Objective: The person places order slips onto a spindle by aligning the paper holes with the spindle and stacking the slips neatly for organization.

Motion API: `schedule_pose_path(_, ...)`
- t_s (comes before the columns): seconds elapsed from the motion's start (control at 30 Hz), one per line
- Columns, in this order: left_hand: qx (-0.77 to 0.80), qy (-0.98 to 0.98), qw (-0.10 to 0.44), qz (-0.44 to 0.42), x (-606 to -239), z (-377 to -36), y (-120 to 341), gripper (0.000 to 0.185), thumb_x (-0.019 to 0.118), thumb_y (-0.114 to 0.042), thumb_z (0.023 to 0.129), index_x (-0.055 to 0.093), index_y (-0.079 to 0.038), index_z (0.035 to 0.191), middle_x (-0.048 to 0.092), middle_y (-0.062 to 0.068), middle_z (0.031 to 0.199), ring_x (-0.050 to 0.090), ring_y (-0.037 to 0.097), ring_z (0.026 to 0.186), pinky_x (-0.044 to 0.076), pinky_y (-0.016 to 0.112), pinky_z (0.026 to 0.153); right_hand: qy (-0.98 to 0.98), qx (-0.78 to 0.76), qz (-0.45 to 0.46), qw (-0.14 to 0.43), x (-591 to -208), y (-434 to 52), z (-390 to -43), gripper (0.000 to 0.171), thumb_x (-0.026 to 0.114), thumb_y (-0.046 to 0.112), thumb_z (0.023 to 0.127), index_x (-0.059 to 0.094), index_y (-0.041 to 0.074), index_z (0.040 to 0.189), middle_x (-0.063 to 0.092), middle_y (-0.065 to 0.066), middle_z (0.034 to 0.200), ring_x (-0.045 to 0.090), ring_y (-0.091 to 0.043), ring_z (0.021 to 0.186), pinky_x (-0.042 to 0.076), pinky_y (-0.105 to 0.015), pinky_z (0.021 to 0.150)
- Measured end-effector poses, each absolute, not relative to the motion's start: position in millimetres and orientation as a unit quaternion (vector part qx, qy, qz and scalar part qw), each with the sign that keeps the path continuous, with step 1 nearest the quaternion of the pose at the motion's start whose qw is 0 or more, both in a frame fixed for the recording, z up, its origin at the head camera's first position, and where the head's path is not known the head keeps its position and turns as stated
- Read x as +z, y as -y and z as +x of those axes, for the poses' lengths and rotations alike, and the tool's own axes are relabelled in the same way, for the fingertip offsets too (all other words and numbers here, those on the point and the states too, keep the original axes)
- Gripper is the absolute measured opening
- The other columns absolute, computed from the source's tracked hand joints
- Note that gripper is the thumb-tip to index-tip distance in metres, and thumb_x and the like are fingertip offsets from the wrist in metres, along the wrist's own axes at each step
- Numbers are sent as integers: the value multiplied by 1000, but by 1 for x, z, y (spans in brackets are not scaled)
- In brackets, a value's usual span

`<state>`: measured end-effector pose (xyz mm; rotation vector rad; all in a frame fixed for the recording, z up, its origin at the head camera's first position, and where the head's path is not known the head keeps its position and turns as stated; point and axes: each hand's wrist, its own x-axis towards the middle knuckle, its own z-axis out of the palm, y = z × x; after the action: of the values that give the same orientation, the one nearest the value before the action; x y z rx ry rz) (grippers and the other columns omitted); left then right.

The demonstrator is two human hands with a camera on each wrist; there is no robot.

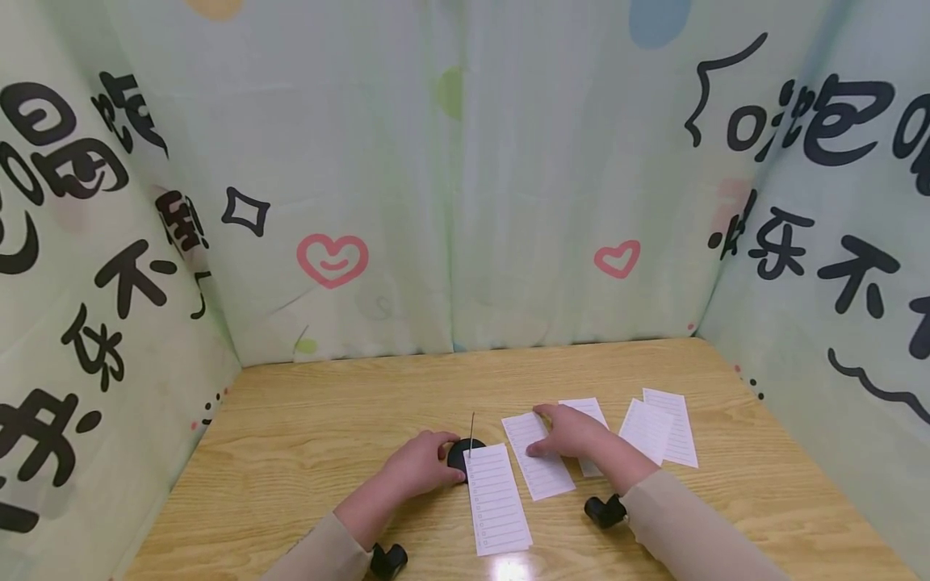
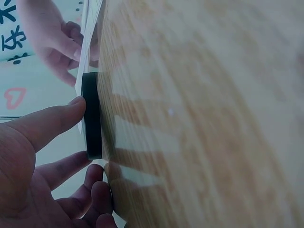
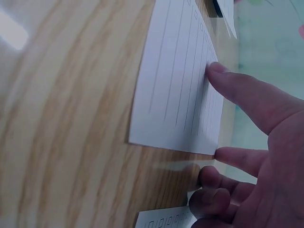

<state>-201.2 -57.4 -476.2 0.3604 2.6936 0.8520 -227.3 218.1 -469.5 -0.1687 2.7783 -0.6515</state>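
Wood-grain tabletop (image 1: 327, 428), seen from the head camera, carries 1 black round spike base (image 1: 465, 453) with a thin upright spike (image 1: 471, 432), and the left hand (image 1: 421, 464) cups that base, fingers curled round its left side. 1 lined slip (image 1: 497, 499) lies with its top edge against the spike, apparently already on it, though the piercing itself cannot be made out. The right hand (image 1: 574, 432) rests flat, fingers spread, on a second slip (image 1: 538, 456) just right of the base. 3 more slips (image 1: 661, 428) lie farther right, so by this reading 1 is filed, 1 is under the hand and 3 wait. Printed curtain (image 1: 450, 202) closes off the back and both sides; bare wood opens to the left and behind the papers, while the near table edge sits close beneath both wrists.

Left wrist view: the thumb and fingers pinch the black base (image 2: 92, 116) at its rim, the disc flat on the wood, with the other hand (image 2: 52, 38) on paper beyond.

Right wrist view: straight fingers (image 3: 247, 95) press the far edge of the second slip (image 3: 175, 80), nothing gripped; a corner of another slip (image 3: 166, 219) shows below the palm.
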Motion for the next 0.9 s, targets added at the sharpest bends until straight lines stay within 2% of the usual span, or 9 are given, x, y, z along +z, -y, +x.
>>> schedule_pose_path(0.3, 299, -935, 145, 120, -479, -201, 57, 61, 85, -32, 78, 63, -15, 132, 58, 5, 99, 52, 23, 86, 48, 45, 80, -972, -181, -61, 140, -467, -213, -225, 77, 81, 40, 80, 52, 6, 142, 53, -22, 139, 46, -41, 131, 38, -54, 104)
schedule_pose_path(0.53, 296, -936, 143, 127, -476, -200, 57, 60, 84, -31, 79, 63, -14, 132, 58, 5, 98, 52, 22, 85, 47, 44, 79, -974, -172, -48, 137, -468, -212, -223, 71, 80, 40, 82, 55, 9, 141, 47, -27, 144, 41, -44, 135, 37, -57, 104)
schedule_pose_path(0.67, 299, -933, 147, 133, -473, -199, 57, 58, 83, -30, 80, 62, -13, 132, 58, 6, 98, 53, 22, 85, 47, 44, 77, -974, -178, -49, 128, -470, -211, -223, 69, 81, 38, 80, 57, 10, 138, 51, -24, 134, 55, -39, 118, 43, -53, 97)
schedule_pose_path(0.77, 299, -933, 149, 134, -472, -198, 58, 58, 83, -30, 81, 62, -13, 132, 58, 6, 99, 53, 22, 85, 47, 43, 76, -974, -186, -52, 118, -472, -210, -223, 67, 83, 36, 78, 59, 8, 134, 53, -18, 122, 58, -31, 104, 46, -50, 92)
schedule_pose_path(0.9, 298, -933, 148, 135, -473, -199, 58, 58, 82, -31, 81, 62, -13, 133, 57, 5, 98, 52, 22, 84, 46, 42, 75, -973, -195, -58, 109, -472, -209, -222, 65, 84, 32, 78, 58, 4, 131, 58, -18, 123, 58, -34, 111, 45, -51, 95)
